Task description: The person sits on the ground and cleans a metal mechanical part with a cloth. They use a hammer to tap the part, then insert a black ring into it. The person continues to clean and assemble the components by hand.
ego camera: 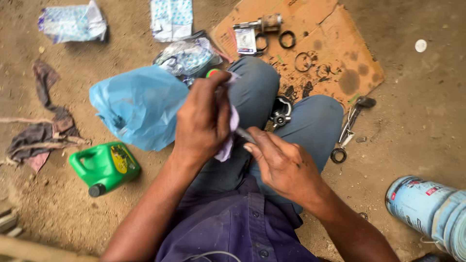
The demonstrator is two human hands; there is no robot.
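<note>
My left hand [201,119] is closed around a pale lilac cloth [228,145], which hangs out below the palm over my knees. My right hand [284,165] pinches a thin grey metal rod [245,135] whose far end goes into the cloth in the left hand. The two hands are almost touching above my lap. Most of the rod is hidden by the cloth and fingers.
A blue plastic bag [138,104] and a green oil jug [104,167] lie at the left on the dirt. Ahead, stained cardboard [340,58] carries metal rings and a shaft [259,23]. A round metal part [280,112] sits between my knees. A pale blue drum [432,211] lies at right.
</note>
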